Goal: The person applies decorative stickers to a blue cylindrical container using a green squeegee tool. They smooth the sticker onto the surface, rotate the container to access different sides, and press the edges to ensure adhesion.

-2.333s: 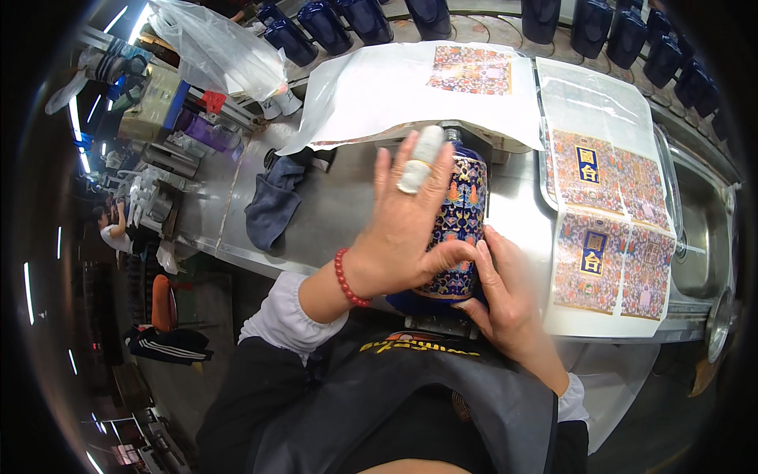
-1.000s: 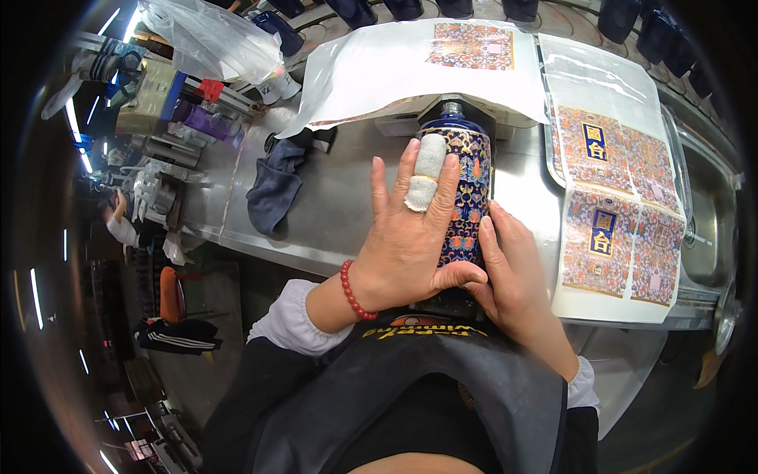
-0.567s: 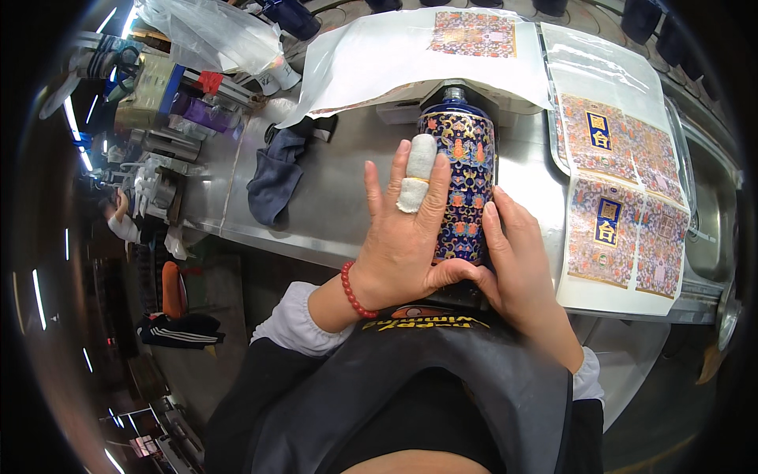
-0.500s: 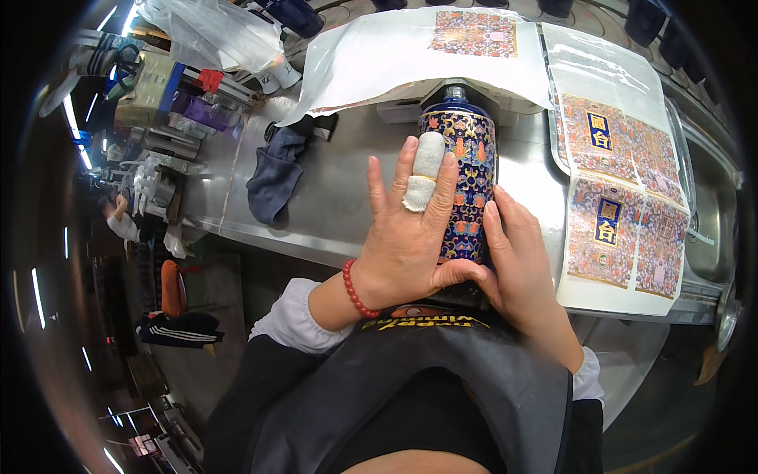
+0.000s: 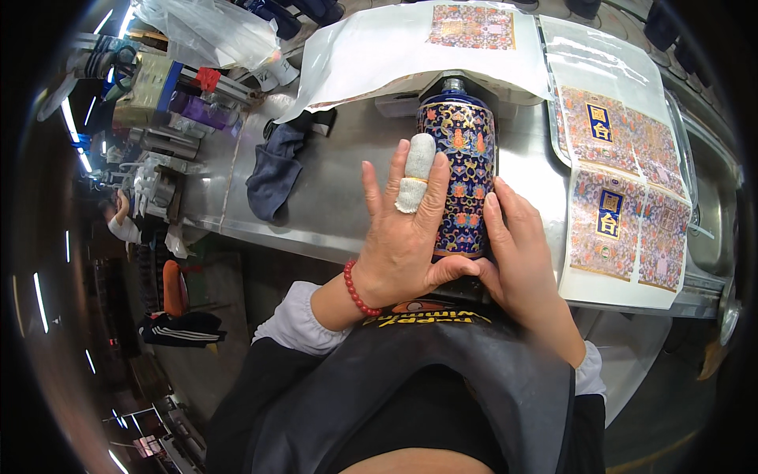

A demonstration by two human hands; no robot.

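A dark blue bottle [image 5: 466, 182] with a colourful floral and gold pattern lies on the metal table, its clear neck pointing away from me. My left hand [image 5: 399, 237], with a red bead bracelet [image 5: 357, 292] at the wrist, lies flat with spread fingers along the bottle's left side. A pale cloth sleeve [image 5: 418, 170] covers one of its fingers. Along the bottle's right side, near its base, rest the straight fingers of my right hand [image 5: 517, 245]. Both thumbs point toward each other below the base, nearly touching.
Beyond the bottle, a white sheet with a patterned print [image 5: 472, 28] arches over its neck. Printed decal sheets [image 5: 604, 225] lie at the right, beside a metal basin [image 5: 711, 245]. A dark blue cloth [image 5: 274, 174] lies on the left, near tools and a plastic bag [image 5: 209, 35].
My left hand has slid slightly to the left. The bottle's floral motifs have shifted left too, as if it turned a little. My right hand stays almost in place.
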